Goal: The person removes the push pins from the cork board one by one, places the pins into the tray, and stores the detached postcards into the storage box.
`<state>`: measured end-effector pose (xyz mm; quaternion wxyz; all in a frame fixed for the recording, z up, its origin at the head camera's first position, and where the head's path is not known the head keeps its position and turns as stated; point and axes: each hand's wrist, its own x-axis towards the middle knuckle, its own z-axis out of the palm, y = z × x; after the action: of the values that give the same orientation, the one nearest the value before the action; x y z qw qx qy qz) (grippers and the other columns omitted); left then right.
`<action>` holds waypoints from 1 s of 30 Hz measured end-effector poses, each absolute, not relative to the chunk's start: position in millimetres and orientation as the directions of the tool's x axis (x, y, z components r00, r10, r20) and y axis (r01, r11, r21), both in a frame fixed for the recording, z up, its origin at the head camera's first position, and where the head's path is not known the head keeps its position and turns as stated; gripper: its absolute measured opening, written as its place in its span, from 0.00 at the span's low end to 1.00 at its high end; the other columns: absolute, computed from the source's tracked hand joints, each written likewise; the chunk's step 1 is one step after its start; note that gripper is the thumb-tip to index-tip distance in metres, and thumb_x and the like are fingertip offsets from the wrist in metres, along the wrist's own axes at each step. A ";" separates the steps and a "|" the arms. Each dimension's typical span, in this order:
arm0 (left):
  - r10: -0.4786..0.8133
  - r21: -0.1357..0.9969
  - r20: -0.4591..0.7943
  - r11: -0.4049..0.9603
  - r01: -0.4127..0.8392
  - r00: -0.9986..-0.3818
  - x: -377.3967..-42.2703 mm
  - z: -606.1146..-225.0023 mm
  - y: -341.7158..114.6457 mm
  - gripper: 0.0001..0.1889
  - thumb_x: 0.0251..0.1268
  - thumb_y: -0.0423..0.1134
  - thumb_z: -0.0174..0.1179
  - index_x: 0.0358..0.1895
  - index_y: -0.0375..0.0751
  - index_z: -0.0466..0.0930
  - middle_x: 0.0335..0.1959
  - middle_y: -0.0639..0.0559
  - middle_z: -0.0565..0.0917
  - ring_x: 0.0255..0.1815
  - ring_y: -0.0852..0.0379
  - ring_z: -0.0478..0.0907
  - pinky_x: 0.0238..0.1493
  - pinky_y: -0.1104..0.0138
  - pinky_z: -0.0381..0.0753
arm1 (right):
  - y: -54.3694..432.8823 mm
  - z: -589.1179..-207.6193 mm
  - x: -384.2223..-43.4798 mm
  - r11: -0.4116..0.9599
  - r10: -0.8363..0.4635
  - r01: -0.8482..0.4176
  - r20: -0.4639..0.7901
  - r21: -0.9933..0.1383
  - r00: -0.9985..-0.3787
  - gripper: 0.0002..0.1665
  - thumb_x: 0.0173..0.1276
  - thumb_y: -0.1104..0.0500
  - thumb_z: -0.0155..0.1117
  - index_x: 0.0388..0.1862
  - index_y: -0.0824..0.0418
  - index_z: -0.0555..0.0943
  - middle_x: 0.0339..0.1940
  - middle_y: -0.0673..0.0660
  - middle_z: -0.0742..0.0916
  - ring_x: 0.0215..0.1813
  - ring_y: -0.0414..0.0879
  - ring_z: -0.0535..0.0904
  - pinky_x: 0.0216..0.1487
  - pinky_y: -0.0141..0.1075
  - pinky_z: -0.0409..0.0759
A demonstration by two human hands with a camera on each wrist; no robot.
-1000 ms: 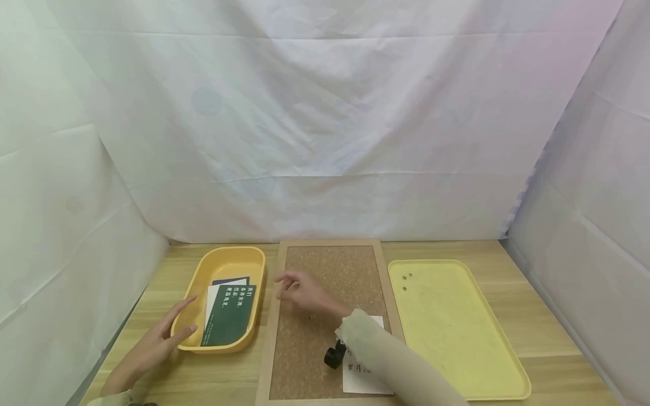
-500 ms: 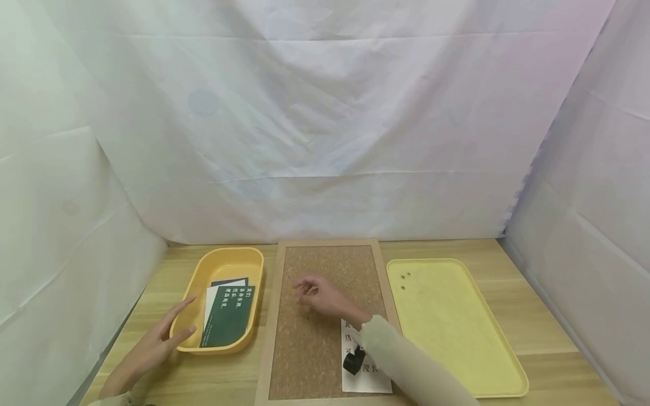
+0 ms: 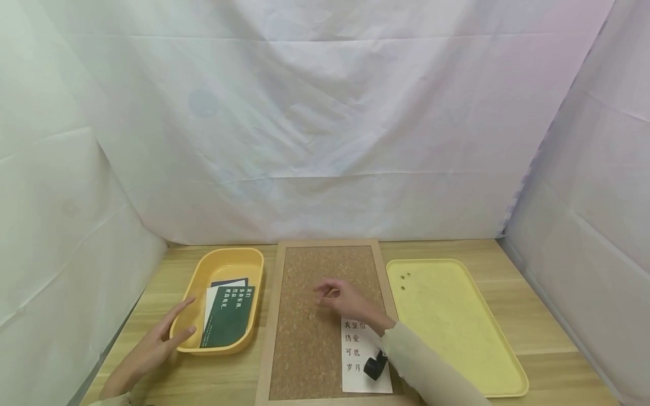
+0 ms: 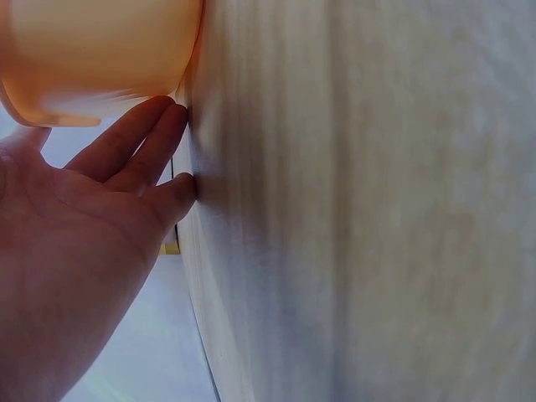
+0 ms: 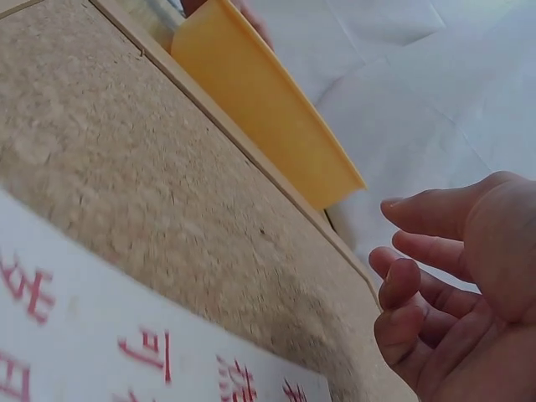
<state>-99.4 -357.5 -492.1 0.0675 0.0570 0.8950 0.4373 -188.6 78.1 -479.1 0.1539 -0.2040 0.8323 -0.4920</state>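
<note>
My left hand [image 3: 153, 345] rests at the near-left corner of the yellow bin [image 3: 181, 341], thumb and fingers spread along its rim. In the left wrist view the fingers [image 4: 138, 144] are nearly straight under the orange-looking wall of the bin. Several cards lie in the bin, a green card [image 3: 229, 317] with white writing on top. Over the corkboard [image 3: 304, 349] hovers my right hand [image 3: 347, 299], fingers loosely bent, nothing visible between them. A white card [image 3: 354, 361] with written characters lies on the board's near right part, partly hidden by the right sleeve and black wrist camera.
A flat yellow tray [image 3: 452, 338] stands right of the corkboard. Several small pins [image 3: 403, 277] lie near its far left corner. White cloth [image 3: 325, 113] hangs behind and on both sides of the wooden table [image 3: 553, 344].
My right hand has moved rightward over the corkboard, away from the bin, uncovering more of the white card's writing. The left hand stays at the bin.
</note>
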 end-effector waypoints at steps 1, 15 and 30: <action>0.161 0.790 -0.072 0.612 0.042 -0.984 -99.4 -492.0 -357.5 0.35 0.74 0.45 0.56 0.79 0.51 0.51 0.79 0.34 0.51 0.75 0.24 0.44 0.62 0.24 0.51 | 82.2 -479.1 -188.0 0.435 -0.489 -0.189 -0.055 -0.880 -0.870 0.17 0.68 0.60 0.66 0.55 0.61 0.82 0.42 0.52 0.85 0.45 0.44 0.82 0.45 0.36 0.83; 0.160 0.787 -0.067 0.615 0.047 -0.985 -99.4 -491.9 -357.4 0.35 0.74 0.45 0.56 0.79 0.51 0.51 0.79 0.33 0.51 0.75 0.25 0.44 0.62 0.25 0.52 | 132.9 -490.4 -178.8 0.482 -0.440 -0.206 -0.032 -0.852 -0.897 0.16 0.68 0.57 0.67 0.54 0.59 0.83 0.43 0.51 0.85 0.46 0.43 0.82 0.46 0.35 0.82; 0.148 0.759 -0.116 0.651 0.008 -0.982 -98.6 -490.6 -356.0 0.36 0.75 0.50 0.54 0.80 0.52 0.48 0.79 0.31 0.49 0.75 0.22 0.45 0.60 0.24 0.53 | 161.4 -501.0 -161.7 0.603 -0.403 -0.236 -0.036 -0.762 -0.915 0.10 0.63 0.59 0.69 0.45 0.53 0.86 0.33 0.44 0.83 0.37 0.39 0.77 0.39 0.31 0.77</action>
<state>-98.6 -356.0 -490.6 0.0837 0.0431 0.9046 0.4157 -161.7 161.4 -501.0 0.1026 -0.1794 0.8895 -0.4075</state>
